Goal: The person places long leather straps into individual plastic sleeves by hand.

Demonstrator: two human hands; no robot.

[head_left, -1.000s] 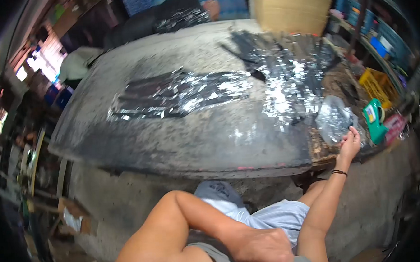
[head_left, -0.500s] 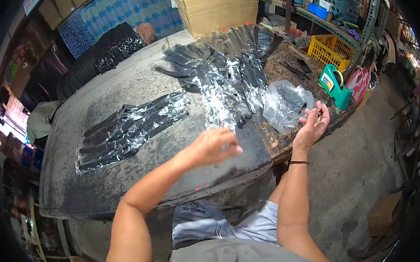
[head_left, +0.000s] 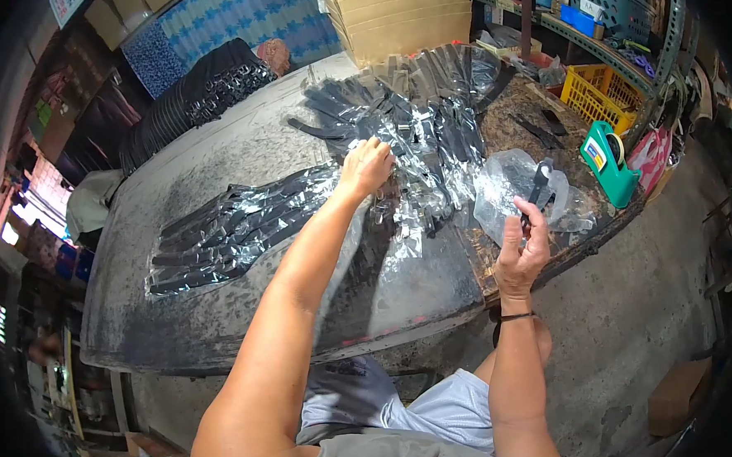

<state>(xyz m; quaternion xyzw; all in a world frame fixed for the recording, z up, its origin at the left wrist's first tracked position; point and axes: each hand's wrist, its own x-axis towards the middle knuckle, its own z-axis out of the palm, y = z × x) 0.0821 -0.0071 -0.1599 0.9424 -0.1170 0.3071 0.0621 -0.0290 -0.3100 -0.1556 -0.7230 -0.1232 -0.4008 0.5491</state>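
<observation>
My left hand (head_left: 367, 169) is at the near left side of a heap of black straps in clear plastic sleeves (head_left: 427, 134). Its fingers are curled downward; what lies beneath the fingertips is hidden. On the right, my right hand (head_left: 523, 253) has its palm turned up in front of a crumpled clear plastic bag (head_left: 496, 188). A short black strap (head_left: 539, 182) rises from between its thumb and fingers, over the bag. To the left, a row of sleeved black straps (head_left: 225, 232) lies flat on the dark table (head_left: 222, 319).
A green tape dispenser (head_left: 611, 164) stands at the table's right edge. Beyond it are a yellow crate (head_left: 599, 92) and a metal shelf with baskets. Loose black pieces (head_left: 539, 128) lie near the heap. A large black bundle (head_left: 185, 97) and a cardboard box (head_left: 400, 16) stand behind.
My left hand has moved forward from the near edge to the heap of sleeved straps. My right hand has turned, and the black strap in it now shows upright. The view has shifted slightly.
</observation>
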